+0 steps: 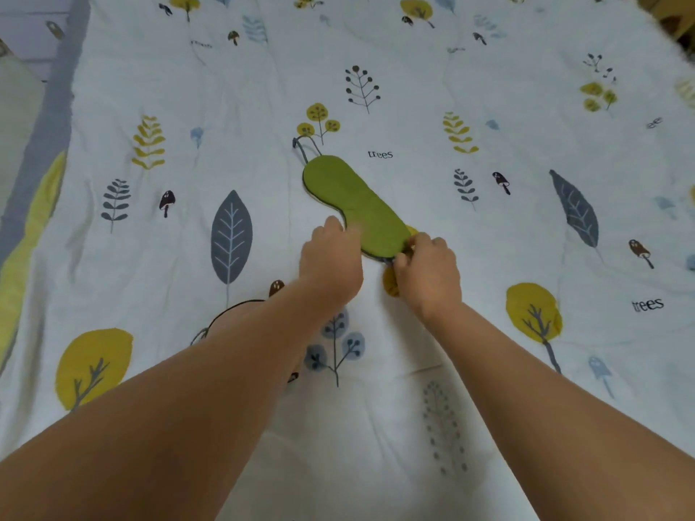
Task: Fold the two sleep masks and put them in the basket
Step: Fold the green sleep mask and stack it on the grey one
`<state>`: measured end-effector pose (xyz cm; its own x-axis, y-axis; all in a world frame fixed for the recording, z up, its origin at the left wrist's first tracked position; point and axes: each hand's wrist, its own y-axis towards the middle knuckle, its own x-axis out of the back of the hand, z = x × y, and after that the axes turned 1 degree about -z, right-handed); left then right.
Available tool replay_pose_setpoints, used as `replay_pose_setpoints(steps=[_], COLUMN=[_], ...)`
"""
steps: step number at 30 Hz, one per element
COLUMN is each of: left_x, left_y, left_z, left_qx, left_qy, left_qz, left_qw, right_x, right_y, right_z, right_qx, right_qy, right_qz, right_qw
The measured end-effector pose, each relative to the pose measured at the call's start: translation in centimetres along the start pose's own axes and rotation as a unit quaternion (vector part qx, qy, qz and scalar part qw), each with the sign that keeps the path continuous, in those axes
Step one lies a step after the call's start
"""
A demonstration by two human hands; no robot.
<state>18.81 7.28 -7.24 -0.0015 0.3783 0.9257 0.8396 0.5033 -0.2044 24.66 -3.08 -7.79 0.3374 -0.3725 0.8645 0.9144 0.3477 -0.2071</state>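
A green sleep mask (pixel 353 199) lies flat and unfolded on the printed bedspread (pixel 489 227), running diagonally from upper left to lower right. Its dark strap (pixel 301 146) loops out at the far end. My right hand (pixel 428 274) pinches the mask's near end. My left hand (pixel 331 257) rests fingers-down on the mask's lower edge near its middle notch. A thin dark strap (pixel 233 306) curves out from under my left forearm; whatever it belongs to is hidden by the arm. No basket is in view.
The white bedspread with leaf, tree and mushroom prints fills the view. Its grey and yellow border (pixel 41 189) runs down the left side. A brown object (pixel 677 16) shows at the top right corner.
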Motion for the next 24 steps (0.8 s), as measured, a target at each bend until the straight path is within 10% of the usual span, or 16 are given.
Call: replay_pose_setpoints(steps=[10, 14, 24], left_x=[-2.6, -3.7, -3.6], left_y=[4.3, 1.3, -5.4], left_z=[0.8, 0.5, -0.8], left_qx=[-0.126, -0.174, -0.098], left_qy=[0.140, 0.112, -0.002], left_qz=[-0.059, -0.069, -0.088], left_qw=[0.980, 0.976, 0.991], right_x=[-2.1, -1.2, 1.2], right_y=[2.5, 1.4, -5.9], right_z=[-1.0, -1.7, -8.0], right_qx=[-0.054, -0.085, -0.125], right_qy=[0.016, 0.221, 0.267], right_qz=[0.011, -0.022, -0.003], right_qw=[0.998, 0.971, 0.955])
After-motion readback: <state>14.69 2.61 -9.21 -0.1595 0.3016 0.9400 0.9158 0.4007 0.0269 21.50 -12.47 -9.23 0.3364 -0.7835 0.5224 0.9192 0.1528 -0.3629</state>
